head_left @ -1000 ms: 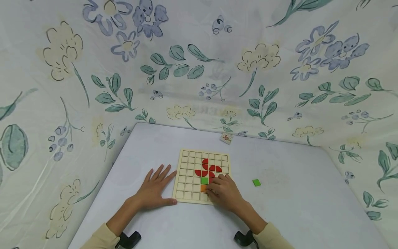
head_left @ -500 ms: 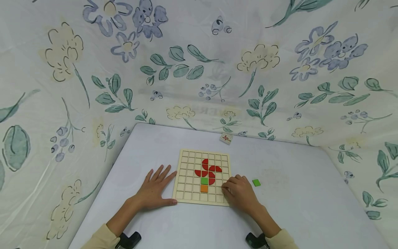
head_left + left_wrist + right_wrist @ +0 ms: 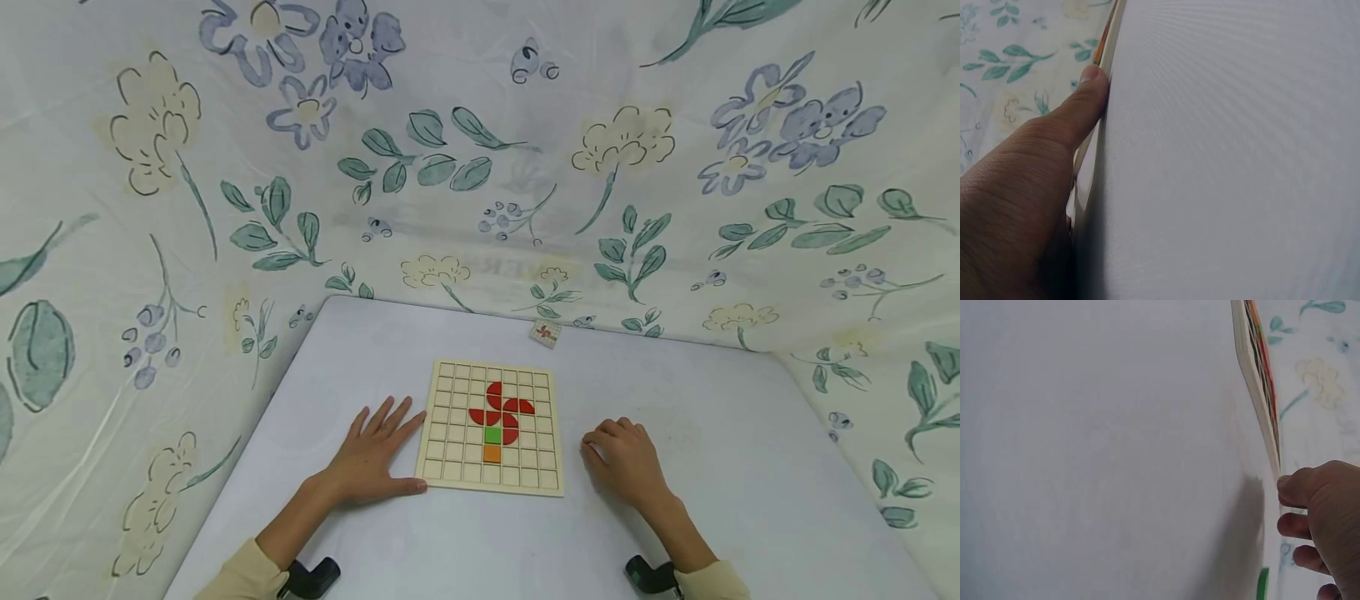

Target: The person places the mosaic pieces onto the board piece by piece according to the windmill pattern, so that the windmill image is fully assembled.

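A square pale wooden board (image 3: 459, 480) with a grid of shallow cells lies flat on the table. Red curved pieces (image 3: 494, 402) form a pinwheel on it, with a green tile (image 3: 492, 435) and an orange tile (image 3: 492, 453) below. My left hand (image 3: 375, 460) rests flat with fingers spread, thumb and fingertips at the board's left edge. To the right of the board, my right hand (image 3: 626, 460) hovers with loosely bent fingers and nothing seen between them. The loose green tile (image 3: 1262, 585) shows below these fingers in the right wrist view; in the head view the hand hides it.
A small pattern card (image 3: 546, 333) showing a red design lies near the table's back edge. Behind the white table (image 3: 720, 433) hangs a flower-printed cloth (image 3: 480, 167). Black wrist devices (image 3: 311, 578) sit under both forearms.
My right hand has moved off the board to the right, over the loose green tile, uncovering the orange tile and the board's lower right. My left hand has stayed in place.
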Motion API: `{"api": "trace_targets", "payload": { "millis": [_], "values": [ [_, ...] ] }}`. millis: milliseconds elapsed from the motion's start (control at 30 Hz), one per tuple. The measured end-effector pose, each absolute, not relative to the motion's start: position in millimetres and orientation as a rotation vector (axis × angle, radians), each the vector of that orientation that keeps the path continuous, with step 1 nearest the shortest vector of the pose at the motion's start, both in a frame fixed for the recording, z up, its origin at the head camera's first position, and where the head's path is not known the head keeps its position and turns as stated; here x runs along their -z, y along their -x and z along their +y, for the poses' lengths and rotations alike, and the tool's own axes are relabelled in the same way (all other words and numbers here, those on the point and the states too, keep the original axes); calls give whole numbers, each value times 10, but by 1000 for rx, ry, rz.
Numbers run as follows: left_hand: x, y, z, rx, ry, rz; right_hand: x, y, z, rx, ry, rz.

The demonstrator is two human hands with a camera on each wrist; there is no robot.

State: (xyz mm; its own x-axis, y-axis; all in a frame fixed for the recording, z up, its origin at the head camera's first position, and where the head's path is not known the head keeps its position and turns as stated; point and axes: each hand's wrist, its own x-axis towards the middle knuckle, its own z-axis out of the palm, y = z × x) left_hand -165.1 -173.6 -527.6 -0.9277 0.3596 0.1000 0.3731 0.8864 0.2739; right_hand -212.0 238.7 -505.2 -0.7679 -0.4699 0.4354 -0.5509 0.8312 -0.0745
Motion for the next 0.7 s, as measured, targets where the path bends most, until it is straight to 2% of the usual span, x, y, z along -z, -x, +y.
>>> {"api": "trace_targets", "payload": {
  "millis": [400,700],
  "values": [
    [5272,1646,-1737,472,587,-3007,4994,2097,2518,-235,-373,-2857],
    [5254,1635,-1733,467,585,-3011,5057,2111,2564,-307,-443,-2799]
  ]
}}
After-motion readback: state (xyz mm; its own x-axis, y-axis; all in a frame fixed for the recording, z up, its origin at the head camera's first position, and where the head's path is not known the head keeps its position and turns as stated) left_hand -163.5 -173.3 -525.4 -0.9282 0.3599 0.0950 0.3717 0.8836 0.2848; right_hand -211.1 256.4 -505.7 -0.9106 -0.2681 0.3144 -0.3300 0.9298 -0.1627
